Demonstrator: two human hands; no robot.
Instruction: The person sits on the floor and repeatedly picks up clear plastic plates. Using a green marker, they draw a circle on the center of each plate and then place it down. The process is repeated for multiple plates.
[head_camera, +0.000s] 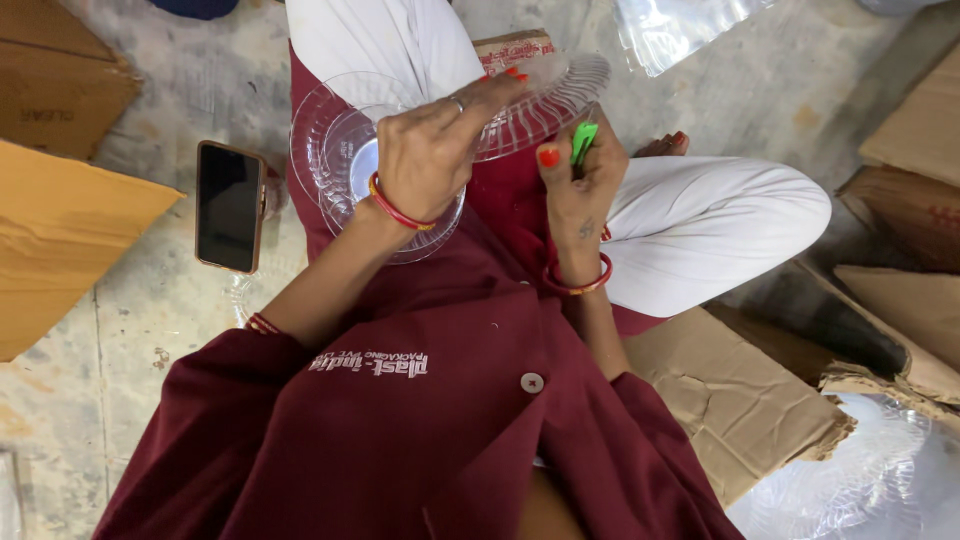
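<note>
My left hand (432, 148) grips a clear ribbed plastic plate (545, 100), fingers laid over its near rim, tilting it above my lap. My right hand (580, 178) is closed around a small green tool (583, 142) held just under the plate's right edge. Beneath my left wrist rests a stack of clear plastic plates (340, 160) on my lap. I sit cross-legged in a maroon coat and white trousers.
A phone (229, 206) lies screen-up on the concrete floor at my left. Flattened cardboard (60, 230) lies at the left, more cardboard (740, 400) at the right. A clear plastic bag (680, 30) lies ahead, and clear plastic ware (860, 490) at the lower right.
</note>
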